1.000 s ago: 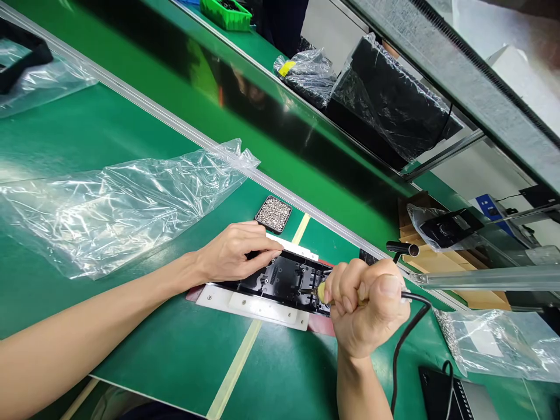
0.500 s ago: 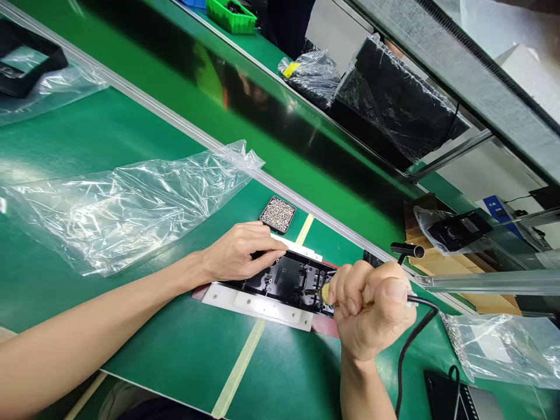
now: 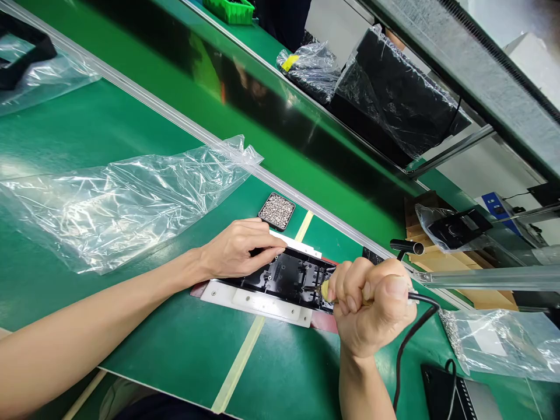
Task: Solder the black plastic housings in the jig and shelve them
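Observation:
A black plastic housing [image 3: 286, 274] with ribs and small posts lies in a white-sided fixture [image 3: 262, 305] on the green bench. My right hand [image 3: 374, 303] is wrapped round a corded soldering iron [image 3: 324, 290], its yellowish front end showing below the fist. The iron's tip points down into the right part of the housing; exact contact is too small to tell. My left hand [image 3: 242, 249] lies over the housing's left end, thumb and forefinger pinched together by its far rim. Whatever sits between those fingertips is hidden. Just beyond stands a small black tray [image 3: 276, 211] full of tiny metal pieces.
A crumpled clear plastic bag [image 3: 126, 204] covers the left of the bench. A metal rail [image 3: 175, 119] runs along its far edge. The iron's black cord [image 3: 405, 338] hangs at right, near a metal tube [image 3: 408, 247] and a bag of small parts [image 3: 503, 344].
The camera view has shifted very slightly. Both hands, the soldering iron and the housing keep nearly the same places.

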`<control>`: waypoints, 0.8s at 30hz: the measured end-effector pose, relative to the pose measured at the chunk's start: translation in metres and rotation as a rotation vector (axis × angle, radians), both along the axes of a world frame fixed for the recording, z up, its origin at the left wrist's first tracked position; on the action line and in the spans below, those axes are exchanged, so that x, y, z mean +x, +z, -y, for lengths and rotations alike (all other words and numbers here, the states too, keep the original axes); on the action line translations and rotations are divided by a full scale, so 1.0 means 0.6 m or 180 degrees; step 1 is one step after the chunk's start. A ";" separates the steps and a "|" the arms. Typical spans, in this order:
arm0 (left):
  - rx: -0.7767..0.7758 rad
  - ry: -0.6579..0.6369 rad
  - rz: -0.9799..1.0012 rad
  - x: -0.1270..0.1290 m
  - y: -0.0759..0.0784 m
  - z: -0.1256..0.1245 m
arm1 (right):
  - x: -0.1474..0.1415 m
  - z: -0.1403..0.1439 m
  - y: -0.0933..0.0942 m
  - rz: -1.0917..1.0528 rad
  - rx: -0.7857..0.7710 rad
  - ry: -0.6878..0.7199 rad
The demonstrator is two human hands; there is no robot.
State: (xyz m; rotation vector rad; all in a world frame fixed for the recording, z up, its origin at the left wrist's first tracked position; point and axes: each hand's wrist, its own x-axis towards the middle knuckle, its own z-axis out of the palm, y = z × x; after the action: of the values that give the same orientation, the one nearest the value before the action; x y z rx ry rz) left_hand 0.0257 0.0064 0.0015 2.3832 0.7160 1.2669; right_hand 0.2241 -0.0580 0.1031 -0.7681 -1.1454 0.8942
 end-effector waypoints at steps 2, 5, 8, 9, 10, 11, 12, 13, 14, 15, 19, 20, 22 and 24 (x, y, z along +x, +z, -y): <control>0.0007 0.0007 -0.0013 0.000 0.000 0.000 | 0.000 0.000 -0.001 -0.0022 -0.0040 -0.0006; 0.0022 0.0023 -0.0012 0.001 0.000 0.000 | 0.000 0.000 -0.001 -0.0031 -0.0020 -0.0014; 0.0028 0.0012 -0.0009 0.001 0.001 -0.001 | 0.000 -0.001 -0.001 -0.0030 0.0024 0.0024; 0.0026 0.0004 -0.0004 0.001 0.001 -0.001 | -0.001 -0.001 -0.001 -0.0030 0.0034 0.0031; 0.0019 -0.0009 0.0003 0.001 0.002 0.000 | -0.001 -0.001 -0.002 -0.0033 0.0043 0.0032; 0.0005 -0.0023 0.0015 0.001 0.002 0.000 | -0.001 0.000 -0.003 -0.0031 0.0048 0.0019; -0.0013 -0.0033 0.0025 0.000 0.002 0.000 | -0.001 0.001 -0.004 -0.0028 0.0048 0.0005; -0.0033 -0.0040 0.0023 0.000 0.002 0.001 | -0.001 0.002 -0.006 -0.0024 0.0045 -0.0015; -0.0053 -0.0046 0.0014 0.000 0.002 0.001 | -0.001 0.003 -0.007 -0.0024 0.0048 -0.0027; -0.0070 -0.0054 0.0000 0.000 0.002 0.001 | -0.001 0.004 -0.009 -0.0028 0.0051 -0.0029; -0.0057 -0.0088 0.0002 -0.002 -0.002 -0.001 | 0.002 0.008 -0.014 -0.0105 0.0108 0.0018; -0.0061 -0.0090 0.0006 -0.004 -0.004 -0.001 | 0.003 0.007 -0.017 -0.0122 0.0118 0.0044; -0.0105 -0.0081 -0.0030 -0.007 -0.005 0.000 | 0.003 0.005 -0.025 -0.0138 0.0150 0.0071; -0.0121 -0.0064 -0.0055 -0.008 0.001 0.002 | 0.001 0.000 -0.039 -0.0079 0.0184 -0.0002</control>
State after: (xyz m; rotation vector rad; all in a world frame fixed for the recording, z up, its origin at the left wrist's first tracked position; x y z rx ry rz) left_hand 0.0209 0.0050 0.0019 2.3677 0.7130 1.2155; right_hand 0.2246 -0.0582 0.0797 -0.7085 -1.1442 0.8643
